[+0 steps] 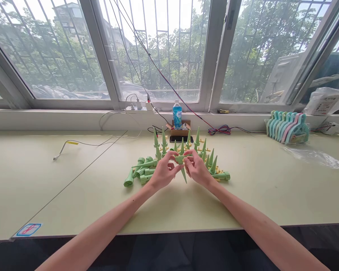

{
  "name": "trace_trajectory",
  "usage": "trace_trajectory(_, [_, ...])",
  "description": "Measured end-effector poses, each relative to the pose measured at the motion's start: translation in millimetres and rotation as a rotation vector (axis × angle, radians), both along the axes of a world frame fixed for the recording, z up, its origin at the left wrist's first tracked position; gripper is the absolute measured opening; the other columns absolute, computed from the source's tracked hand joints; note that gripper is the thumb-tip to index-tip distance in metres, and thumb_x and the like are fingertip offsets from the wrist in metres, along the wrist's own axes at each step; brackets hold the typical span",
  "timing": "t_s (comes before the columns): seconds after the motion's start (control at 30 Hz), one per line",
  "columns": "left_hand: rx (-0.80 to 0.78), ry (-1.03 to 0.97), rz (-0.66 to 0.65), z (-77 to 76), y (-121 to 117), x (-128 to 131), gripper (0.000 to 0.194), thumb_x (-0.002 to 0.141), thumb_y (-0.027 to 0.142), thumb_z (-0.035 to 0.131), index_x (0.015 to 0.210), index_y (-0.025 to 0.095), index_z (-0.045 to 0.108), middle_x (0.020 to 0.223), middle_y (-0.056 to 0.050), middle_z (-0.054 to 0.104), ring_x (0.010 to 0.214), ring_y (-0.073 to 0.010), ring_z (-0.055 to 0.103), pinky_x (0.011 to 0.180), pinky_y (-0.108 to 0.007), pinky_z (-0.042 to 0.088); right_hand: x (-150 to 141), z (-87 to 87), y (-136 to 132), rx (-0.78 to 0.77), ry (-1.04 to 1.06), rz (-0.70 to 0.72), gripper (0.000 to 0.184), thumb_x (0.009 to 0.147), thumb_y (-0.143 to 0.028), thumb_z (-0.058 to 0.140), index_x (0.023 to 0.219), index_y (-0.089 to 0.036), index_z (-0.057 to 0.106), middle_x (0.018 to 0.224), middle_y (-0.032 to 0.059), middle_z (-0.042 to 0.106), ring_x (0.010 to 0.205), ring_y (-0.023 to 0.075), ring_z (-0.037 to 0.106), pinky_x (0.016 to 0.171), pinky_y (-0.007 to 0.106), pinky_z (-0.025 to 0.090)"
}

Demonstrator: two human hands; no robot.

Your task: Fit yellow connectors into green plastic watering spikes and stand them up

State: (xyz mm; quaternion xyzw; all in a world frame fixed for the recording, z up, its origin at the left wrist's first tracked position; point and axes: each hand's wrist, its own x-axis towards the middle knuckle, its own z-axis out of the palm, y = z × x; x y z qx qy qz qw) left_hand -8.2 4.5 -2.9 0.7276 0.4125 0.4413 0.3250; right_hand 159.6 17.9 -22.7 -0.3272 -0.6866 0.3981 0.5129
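Observation:
Between my hands, above the table, is a green plastic watering spike [184, 175] with its tip pointing down. My left hand [164, 171] is closed around the wide collar end of the spike, thumb and fingers pinching it. On the other side, my right hand [197, 169] pinches at the collar, where a bit of a small yellow valve piece [183, 160] shows; the fingertips hide most of it. Behind the hands stand several green spikes [197, 139], tips up, some with yellow pieces at their sides. More spikes [145, 164] lie in a pile beside my left hand.
One spike [222, 175] lies right of my right hand near loose yellow pieces [218, 170]. Behind stand a blue bottle [177, 114], a small cardboard box [183, 131] and a dark phone [181, 139]. Cables [222, 130] and bagged hangers [288, 128] are at right; a white cable [62, 147] lies left.

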Motion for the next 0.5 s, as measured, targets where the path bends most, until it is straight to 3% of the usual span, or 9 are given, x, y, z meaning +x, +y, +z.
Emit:
trace_trajectory(0.23, [0.198,0.114,0.093,-1.7,-1.5,2.9,0.028,0.084,0.030,0.062,0.110,0.024,0.051,0.100,-0.002,0.055,0.046,-0.0015,0.042,0.048,-0.021,0.045,-1.1,4.7,-3.3,-0.036,0.032,0.025,0.019,0.096,-0.039,0.046,0.104,-0.022,0.044,0.059,-0.0073,0.043,0.042,0.0077,0.038,0.040,0.020,0.030])
trace_trajectory(0.5, [0.258,0.156,0.098,0.5,-2.8,1.0,0.027,0.086,0.033,0.059,0.112,0.024,0.054,0.099,-0.003,0.061,0.050,-0.0059,0.046,0.053,-0.023,0.044,-1.7,5.8,-4.8,-0.057,0.060,0.047,0.018,0.096,-0.039,0.046,0.102,-0.022,0.044,0.058,-0.0083,0.043,0.041,0.0072,0.038,0.039,0.020,0.033])
